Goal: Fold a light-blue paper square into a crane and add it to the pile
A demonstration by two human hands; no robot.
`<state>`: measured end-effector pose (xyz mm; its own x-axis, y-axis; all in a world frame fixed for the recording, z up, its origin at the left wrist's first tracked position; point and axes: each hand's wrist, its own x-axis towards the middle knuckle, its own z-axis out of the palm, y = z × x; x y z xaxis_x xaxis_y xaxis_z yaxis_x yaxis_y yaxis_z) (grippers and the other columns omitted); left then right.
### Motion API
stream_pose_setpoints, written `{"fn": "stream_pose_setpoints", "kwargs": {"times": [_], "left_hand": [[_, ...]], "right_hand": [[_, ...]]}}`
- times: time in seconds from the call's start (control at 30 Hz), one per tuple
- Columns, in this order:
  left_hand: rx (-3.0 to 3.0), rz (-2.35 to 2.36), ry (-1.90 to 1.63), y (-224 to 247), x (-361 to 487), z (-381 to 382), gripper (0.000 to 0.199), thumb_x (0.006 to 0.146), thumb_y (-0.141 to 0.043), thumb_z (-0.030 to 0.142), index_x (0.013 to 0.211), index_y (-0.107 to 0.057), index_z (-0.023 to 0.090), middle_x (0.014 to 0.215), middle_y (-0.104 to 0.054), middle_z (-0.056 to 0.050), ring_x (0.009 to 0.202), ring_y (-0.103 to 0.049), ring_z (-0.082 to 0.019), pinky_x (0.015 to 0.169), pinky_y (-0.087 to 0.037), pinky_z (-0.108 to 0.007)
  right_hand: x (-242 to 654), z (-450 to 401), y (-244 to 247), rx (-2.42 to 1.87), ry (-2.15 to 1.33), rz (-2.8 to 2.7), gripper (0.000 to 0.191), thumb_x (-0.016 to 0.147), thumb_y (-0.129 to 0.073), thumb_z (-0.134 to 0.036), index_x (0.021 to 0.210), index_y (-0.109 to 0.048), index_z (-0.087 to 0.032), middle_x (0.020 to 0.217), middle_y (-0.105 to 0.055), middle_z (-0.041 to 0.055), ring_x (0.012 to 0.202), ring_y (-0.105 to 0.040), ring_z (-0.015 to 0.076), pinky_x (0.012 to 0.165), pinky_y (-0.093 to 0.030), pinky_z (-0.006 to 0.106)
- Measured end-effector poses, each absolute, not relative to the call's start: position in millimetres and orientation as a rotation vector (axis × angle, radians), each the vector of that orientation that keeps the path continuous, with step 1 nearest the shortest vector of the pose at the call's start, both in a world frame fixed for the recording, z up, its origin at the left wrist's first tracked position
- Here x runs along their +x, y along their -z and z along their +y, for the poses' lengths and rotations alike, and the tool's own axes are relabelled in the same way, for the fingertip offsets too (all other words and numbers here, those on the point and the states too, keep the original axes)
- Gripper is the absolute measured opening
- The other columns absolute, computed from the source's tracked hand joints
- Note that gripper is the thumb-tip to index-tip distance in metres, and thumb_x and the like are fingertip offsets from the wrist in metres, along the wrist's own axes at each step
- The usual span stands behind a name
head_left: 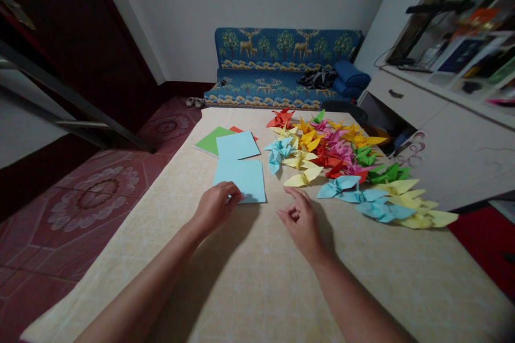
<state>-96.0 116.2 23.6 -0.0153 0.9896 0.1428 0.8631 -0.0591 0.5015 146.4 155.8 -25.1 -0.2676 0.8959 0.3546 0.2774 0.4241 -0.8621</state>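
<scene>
A square light-blue paper sheet (245,177) lies flat on the table, its lower left corner hidden by my left hand (217,206). That hand is loosely curled over the corner, a small gap showing between thumb and fingers. To the right of the sheet, my right hand (301,220) hovers with thumb and index finger apart and nothing between them. Behind the sheet is a stack with another light-blue sheet (237,144) on top, green paper (215,141) at its left and a bit of red paper (236,129) behind. The closest folded crane to my right hand is pale yellow (303,177).
Many folded paper cranes (338,150) in several colours cover the table's right far side. The table (241,289) has a cream patterned cloth. Beyond it stands a blue sofa (273,83); a white cabinet (442,118) is at right, a metal ladder-like frame (80,102) at left.
</scene>
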Motion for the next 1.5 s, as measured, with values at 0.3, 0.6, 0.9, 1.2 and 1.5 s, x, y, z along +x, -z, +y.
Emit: {"fn": "stream_pose_setpoints", "kwargs": {"times": [0.3, 0.6, 0.9, 1.2, 1.5], "left_hand": [[2.124, 2.032, -0.668, -16.6, -73.7, 114.7, 0.026, 0.079, -0.071, 0.032, 0.103, -0.068, 0.024, 0.109, -0.068, -0.005, 0.103, -0.061, -0.024, 0.08, -0.048, -0.031], [2.061, 1.917, -0.755, -4.4, -78.0, 132.3, 0.018, 0.088, -0.06, 0.03, 0.093, -0.075, 0.022, 0.095, -0.071, -0.005, 0.086, -0.064, -0.019, 0.073, -0.048, -0.027], [2.203, 1.5, -0.953, -24.8, -38.8, 96.0, 0.021, 0.093, -0.056, 0.029, 0.09, -0.074, 0.02, 0.089, -0.071, -0.008, 0.082, -0.065, -0.017, 0.073, -0.05, -0.026], [2.21, 1.802, -0.428, -0.9, -77.8, 100.9, 0.054, 0.099, -0.035, 0.046, 0.146, -0.041, 0.021, 0.157, -0.032, -0.012, 0.147, -0.022, -0.031, 0.116, -0.023, -0.056], [2.366, 1.955, -0.184, 10.8, -120.8, 42.4, 0.06, 0.098, -0.039, 0.047, 0.153, -0.025, 0.03, 0.16, -0.022, -0.004, 0.147, -0.022, -0.027, 0.117, -0.026, -0.049]], "right_hand": [[143.1, 152.1, 21.5, -1.009, -0.741, -1.985, 0.064, 0.077, -0.058, -0.001, 0.133, -0.05, -0.031, 0.136, -0.048, 0.0081, 0.066, -0.059, 0.0106, 0.068, -0.056, 0.03], [144.1, 154.2, 22.8, -1.023, -0.801, -1.93, 0.042, 0.082, -0.059, -0.01, 0.121, -0.059, -0.025, 0.12, -0.059, 0.0088, 0.068, -0.059, 0.0128, 0.063, -0.055, 0.028], [149.0, 147.5, 15.2, -0.786, -0.76, -2.012, 0.042, 0.073, -0.05, 0.002, 0.099, -0.07, -0.025, 0.117, -0.061, 0.0069, 0.093, -0.064, 0.0183, 0.079, -0.052, 0.03], [157.8, 139.5, 1.4, -0.557, -0.891, -2.126, 0.016, 0.072, -0.053, -0.01, 0.079, -0.062, -0.021, 0.075, -0.063, 0.0038, 0.071, -0.06, 0.0188, 0.067, -0.048, 0.03], [162.0, 140.6, 2.1, -0.56, -0.931, -2.036, 0.016, 0.074, -0.052, -0.011, 0.081, -0.062, -0.021, 0.078, -0.063, 0.0047, 0.075, -0.061, 0.0199, 0.069, -0.049, 0.031]]}}
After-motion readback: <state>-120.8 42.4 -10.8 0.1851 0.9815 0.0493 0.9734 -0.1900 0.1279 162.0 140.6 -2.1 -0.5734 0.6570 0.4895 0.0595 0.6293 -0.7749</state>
